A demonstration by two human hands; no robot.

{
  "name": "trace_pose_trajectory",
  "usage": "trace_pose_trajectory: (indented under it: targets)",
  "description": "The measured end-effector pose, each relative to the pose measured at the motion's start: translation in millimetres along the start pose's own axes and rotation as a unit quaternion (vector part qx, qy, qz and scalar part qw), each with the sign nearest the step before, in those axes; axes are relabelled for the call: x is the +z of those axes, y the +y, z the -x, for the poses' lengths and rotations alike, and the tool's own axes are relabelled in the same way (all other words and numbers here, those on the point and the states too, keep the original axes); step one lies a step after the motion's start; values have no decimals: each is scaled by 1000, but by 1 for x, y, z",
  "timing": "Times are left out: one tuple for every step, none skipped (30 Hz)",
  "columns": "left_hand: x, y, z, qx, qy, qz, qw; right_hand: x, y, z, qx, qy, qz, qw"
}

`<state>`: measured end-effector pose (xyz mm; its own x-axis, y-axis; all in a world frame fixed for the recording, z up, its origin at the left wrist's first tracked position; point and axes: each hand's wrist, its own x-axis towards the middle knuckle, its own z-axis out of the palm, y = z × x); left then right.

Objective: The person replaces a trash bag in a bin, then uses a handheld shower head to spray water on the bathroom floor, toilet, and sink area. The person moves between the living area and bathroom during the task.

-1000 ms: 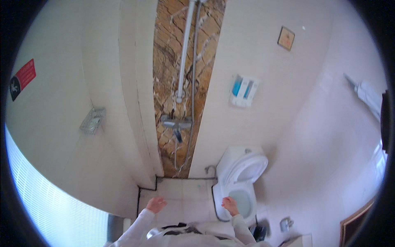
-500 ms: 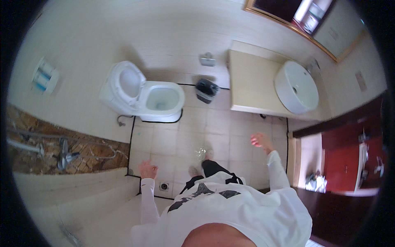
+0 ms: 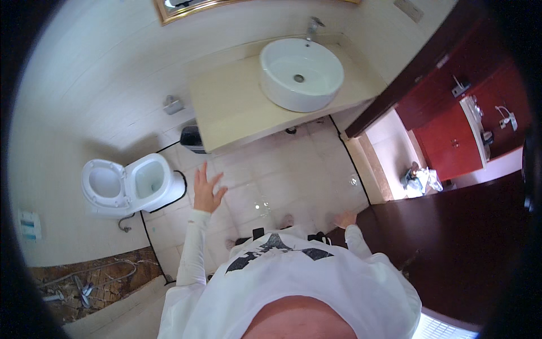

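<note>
My left hand [image 3: 208, 192] is stretched forward over the tiled floor, its fingers spread and nothing in them. Nearest to it are the near left corner of the cream countertop [image 3: 226, 121] and the black waste bin [image 3: 193, 139], both apart from it. My right hand [image 3: 345, 218] hangs low beside my body, close to the edge of the dark door [image 3: 440, 237]. Its fingers look stretched out and hold nothing; whether it touches the door I cannot tell. A round white washbasin [image 3: 302, 85] with a chrome tap [image 3: 314, 28] stands on the countertop.
A white toilet [image 3: 149, 181] with raised lid stands at the left. Beyond it hang a shower hose and mixer [image 3: 83, 291]. A paper holder [image 3: 173, 104] is on the far wall. At right, a doorway shows red cabinets [image 3: 451, 141] and bags [image 3: 420, 179] on the floor.
My view has turned rightward, bringing the washbasin and doorway closer to the middle. My left hand has reached forward and its fingers have spread; my right hand has dropped nearer my body.
</note>
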<state>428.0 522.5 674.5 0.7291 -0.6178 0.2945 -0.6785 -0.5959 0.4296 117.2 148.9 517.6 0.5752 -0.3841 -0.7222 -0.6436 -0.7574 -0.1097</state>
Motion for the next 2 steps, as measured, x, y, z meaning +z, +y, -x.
trace_pose_trajectory:
  targets:
    - [-3,26,-30,21,42,-23,999,31,19,-11,3,-16,-339,941]
    - [-14,51,-58,45,94,1,995,60,38,-21,18,-29,-637,770]
